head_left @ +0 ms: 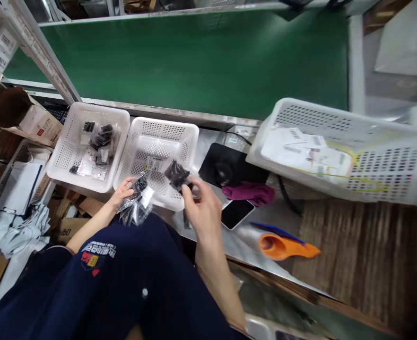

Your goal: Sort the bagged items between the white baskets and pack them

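Nearest the camera we have our dark blue garment (123, 288), with a printed badge whose lettering is too small to read. Our left hand (123, 191) is closed around a bundle of small clear bags (135, 205) with dark contents, held low against the near rim of the middle basket (159, 158), probably so that the stock stays close to where single bags are taken off. Our right hand (203, 208) is raised over the same rim and pinches one small bag of black parts (176, 174) between thumb and fingertips; the bag hangs just above the basket's near right corner, apart from the bundle. The left basket (90, 144) already holds several similar bags, lying loose. On the table (244, 241), to the right of our hands, lie a black pad (230, 165), a purple cloth (249, 192), a phone (237, 213) face up, and an orange tape dispenser (282, 246). A large basket (346, 146) with papers sits tilted at the right. Behind everything runs a green conveyor belt (194, 61). We cannot identify the black parts: motion blur and the bags' glare hide their shape. The labels in the baskets are illegible, our right palm is turned away from the camera, and the boxes at the far left are cut off by the frame.
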A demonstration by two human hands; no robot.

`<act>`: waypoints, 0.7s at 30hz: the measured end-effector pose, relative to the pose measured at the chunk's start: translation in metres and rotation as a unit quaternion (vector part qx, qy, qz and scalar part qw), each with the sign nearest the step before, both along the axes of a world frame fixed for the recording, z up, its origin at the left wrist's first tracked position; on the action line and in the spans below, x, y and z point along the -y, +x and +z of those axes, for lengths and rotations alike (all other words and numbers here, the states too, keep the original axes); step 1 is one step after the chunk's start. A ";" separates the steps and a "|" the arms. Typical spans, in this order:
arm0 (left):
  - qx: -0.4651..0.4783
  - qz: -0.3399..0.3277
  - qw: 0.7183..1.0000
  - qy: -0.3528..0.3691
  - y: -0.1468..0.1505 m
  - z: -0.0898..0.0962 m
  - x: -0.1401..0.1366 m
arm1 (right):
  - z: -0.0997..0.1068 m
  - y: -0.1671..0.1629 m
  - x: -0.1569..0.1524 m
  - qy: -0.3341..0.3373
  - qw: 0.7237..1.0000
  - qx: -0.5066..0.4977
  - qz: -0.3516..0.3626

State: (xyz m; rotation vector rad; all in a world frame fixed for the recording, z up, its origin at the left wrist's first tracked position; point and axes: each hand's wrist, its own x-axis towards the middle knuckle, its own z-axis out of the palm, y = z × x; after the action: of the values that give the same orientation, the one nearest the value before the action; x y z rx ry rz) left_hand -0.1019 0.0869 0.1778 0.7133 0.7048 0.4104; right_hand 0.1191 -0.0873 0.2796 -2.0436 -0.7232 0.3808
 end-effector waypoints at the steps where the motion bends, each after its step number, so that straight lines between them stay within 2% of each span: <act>1: 0.001 0.000 1.000 0.004 0.001 0.001 0.000 | -0.002 0.004 -0.004 -0.014 1.000 0.017 0.000; 2: 0.003 -0.003 1.000 0.009 0.002 0.002 -0.001 | -0.005 0.006 -0.008 -0.022 1.000 0.012 0.012; 4: 0.003 -0.015 1.000 0.023 0.003 0.007 -0.003 | -0.014 0.000 -0.018 -0.010 0.994 -0.082 0.073; 6: -0.005 -0.036 0.999 0.041 0.004 0.013 -0.005 | -0.023 -0.012 -0.026 0.012 0.965 -0.214 0.152; 8: -0.014 -0.065 0.996 0.056 0.005 0.019 -0.008 | -0.029 -0.022 -0.032 0.012 0.947 -0.260 0.189; 12: -0.016 -0.109 0.993 0.046 0.006 0.023 -0.011 | -0.021 -0.013 -0.042 0.021 0.969 -0.192 0.151; 14: -0.020 -0.116 0.992 0.034 0.007 0.022 -0.010 | -0.013 0.005 -0.047 0.071 0.976 -0.184 0.094; 17: -0.019 -0.108 0.993 0.034 0.007 0.021 -0.008 | -0.004 0.032 -0.054 0.141 0.967 -0.211 0.036; 19: -0.012 -0.087 0.995 0.042 0.008 0.023 -0.007 | -0.005 0.036 -0.055 0.136 0.956 -0.250 0.074; 21: -0.009 -0.073 0.996 0.049 0.008 0.025 -0.007 | -0.010 0.027 -0.051 0.105 0.946 -0.275 0.133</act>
State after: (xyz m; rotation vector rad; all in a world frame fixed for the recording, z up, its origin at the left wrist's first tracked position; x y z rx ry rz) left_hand -0.0939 0.0935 0.2027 0.8570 0.6479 0.3055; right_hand 0.1459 -0.0361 0.2696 -1.5323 -0.6529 0.9445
